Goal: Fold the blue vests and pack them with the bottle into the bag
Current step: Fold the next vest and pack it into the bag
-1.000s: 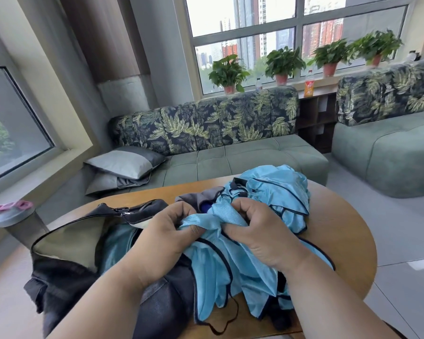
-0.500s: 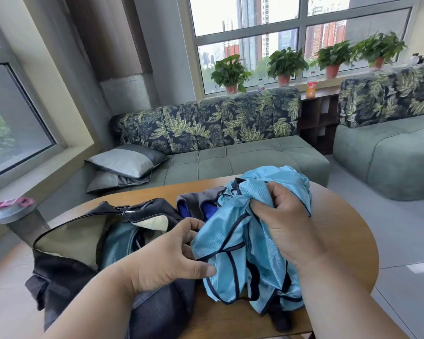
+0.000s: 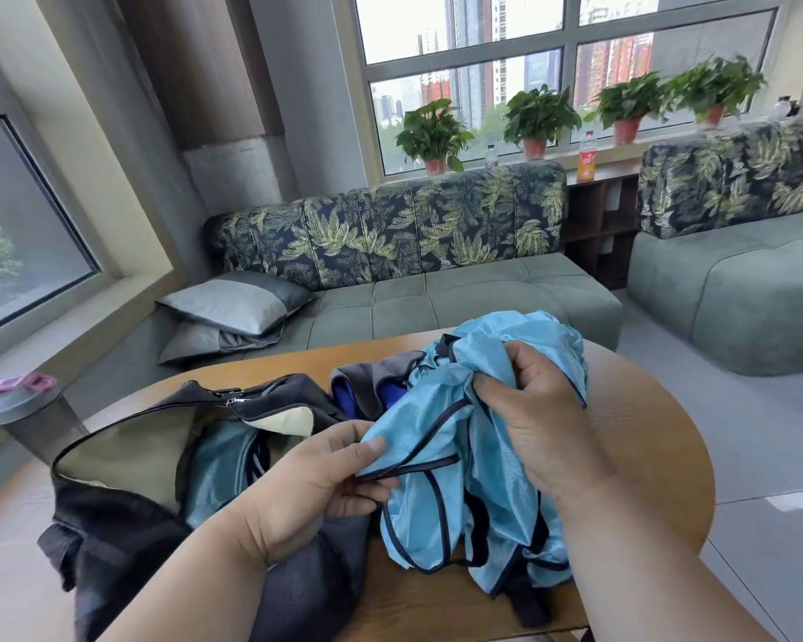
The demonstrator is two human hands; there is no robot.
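Left hand [image 3: 316,484] pinches blue vest [image 3: 474,493] hem; right hand [image 3: 543,424] grips bunched fabric above it. Open bag [image 3: 126,525] left of hands.

A round wooden tabletop [image 3: 645,424] stands before a green sofa with leaf-pattern backrest [image 3: 390,234]. Two grey pillows [image 3: 237,308] lie beside it. Four potted green plants [image 3: 432,132] and an orange drink bottle [image 3: 586,157] stand on the windowsill.

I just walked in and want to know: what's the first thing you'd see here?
A shiny blue vest, bunched up in the middle of the round table, with the left hand pinching its edge and the right hand gripping its top. Left of it lies an open dark bag with more blue cloth inside.
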